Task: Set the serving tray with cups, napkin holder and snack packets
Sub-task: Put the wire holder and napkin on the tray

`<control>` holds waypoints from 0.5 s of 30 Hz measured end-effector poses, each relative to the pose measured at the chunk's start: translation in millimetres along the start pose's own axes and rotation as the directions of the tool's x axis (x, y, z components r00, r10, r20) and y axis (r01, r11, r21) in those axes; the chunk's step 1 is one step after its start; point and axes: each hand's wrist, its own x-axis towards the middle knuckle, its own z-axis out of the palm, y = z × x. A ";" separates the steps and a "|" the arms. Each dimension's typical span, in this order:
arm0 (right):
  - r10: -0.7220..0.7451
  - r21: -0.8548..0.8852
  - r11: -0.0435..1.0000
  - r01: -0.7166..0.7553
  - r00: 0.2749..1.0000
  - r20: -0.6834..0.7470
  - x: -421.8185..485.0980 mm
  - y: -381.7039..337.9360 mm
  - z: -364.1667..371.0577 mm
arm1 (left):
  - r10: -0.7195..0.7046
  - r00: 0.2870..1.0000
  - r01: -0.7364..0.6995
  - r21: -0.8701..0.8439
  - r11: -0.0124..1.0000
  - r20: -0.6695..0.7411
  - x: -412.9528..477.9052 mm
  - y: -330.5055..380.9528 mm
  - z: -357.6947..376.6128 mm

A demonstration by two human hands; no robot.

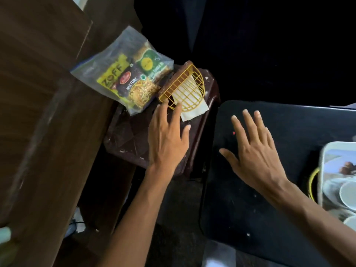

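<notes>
A yellow wire napkin holder [185,87] with white napkins lies tipped over on a dark brown stool [127,135]. To its left sits a clear plastic bag of snack packets [125,74]. My left hand [166,139] is spread flat over the stool, its fingertips touching the holder's lower rim. Over the black table hovers my right hand [254,149], fingers apart and holding nothing. At the right edge sits the pale serving tray [321,170] with white cups [346,193] on it.
The black table [250,209] fills the right half. A brown wooden cabinet [38,112] stands at the left, close to the stool. A yellow loop [311,182] sits by the tray's left rim. The background above is dark.
</notes>
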 end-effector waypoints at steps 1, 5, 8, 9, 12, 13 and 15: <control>-0.002 -0.018 1.000 0.002 1.000 0.014 6.1 -7.4 1.9 | 0.020 1.000 -0.020 0.038 0.999 0.008 12.5 -3.7 0.4; 0.008 -0.067 0.998 -0.005 0.999 0.042 26.1 -28.9 7.7 | 0.110 0.994 -0.112 0.115 0.987 0.022 59.1 -4.7 4.8; 0.024 -0.048 0.999 -0.023 0.999 0.032 32.5 -38.4 9.9 | 0.137 0.987 -0.148 0.149 0.978 0.084 84.3 4.4 11.2; 0.030 -0.040 0.999 -0.029 0.999 0.025 32.9 -40.2 10.0 | 0.138 0.985 -0.155 0.171 0.973 0.104 89.8 7.4 13.7; 0.052 -0.016 0.999 -0.052 0.999 0.003 29.5 -41.3 8.7 | 0.141 0.987 -0.155 0.195 0.969 0.081 99.1 12.8 18.1; 0.059 -0.007 0.998 -0.059 0.998 0.000 27.4 -40.5 7.6 | 0.142 0.988 -0.150 0.193 0.970 0.056 100.6 13.0 18.5; 0.069 0.011 0.998 -0.069 0.998 0.003 22.7 -38.0 5.1 | 0.148 0.989 -0.147 0.194 0.970 0.010 103.9 11.4 18.3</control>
